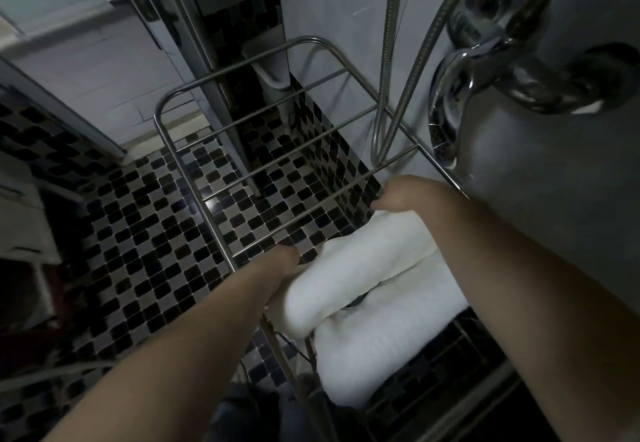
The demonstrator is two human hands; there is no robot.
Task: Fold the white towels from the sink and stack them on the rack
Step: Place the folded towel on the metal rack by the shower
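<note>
Held near-left by left hand (285, 263) and far-right by right hand (398, 195), fingers tucked beneath: folded white terry towel (363, 268), atop second folded white towel (381, 348) on chrome wire rack (308, 38). Soft, light, floppy; best supported under both ends.

On the rack (158, 116) we find the far bars bare beyond the towels (374, 261); its left side is open, while hose (383, 60) and tap (460, 71) crowd its right.

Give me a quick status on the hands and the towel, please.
Left hand, right hand grip top towel. Lower towel on rack. Nothing blocking.
</note>
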